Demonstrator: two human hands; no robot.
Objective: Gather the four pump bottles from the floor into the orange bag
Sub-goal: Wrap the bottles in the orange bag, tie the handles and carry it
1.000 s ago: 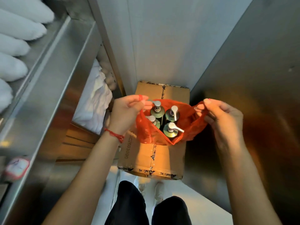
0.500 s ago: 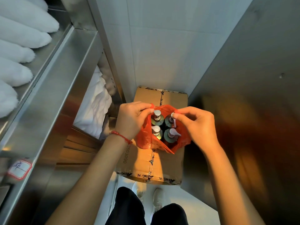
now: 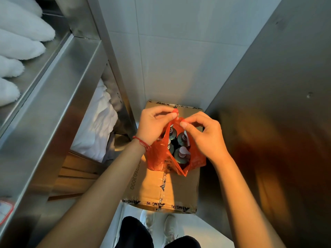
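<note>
The orange bag (image 3: 157, 158) stands on a taped cardboard box (image 3: 161, 190). Several green pump bottles (image 3: 180, 153) with silver pump heads stand upright inside it, partly hidden by the bag's walls and my hands. My left hand (image 3: 154, 124) pinches the bag's left handle between thumb and fingers at the top. My right hand (image 3: 204, 136) pinches the right handle just beside it. The two handles touch above the bottles, so the bag's mouth is nearly drawn together.
A steel shelf rack (image 3: 59, 90) fills the left side, with white rolled towels (image 3: 21, 43) on top and folded white linen (image 3: 96, 127) lower down. A steel panel (image 3: 277, 104) walls the right. A tiled wall (image 3: 170, 51) stands behind the box. My shoes (image 3: 168, 228) are on the floor below.
My hands have come together from wide apart, drawing the bag's two handles to the middle above the bottles. The bag's mouth has narrowed. The view has tilted slightly.
</note>
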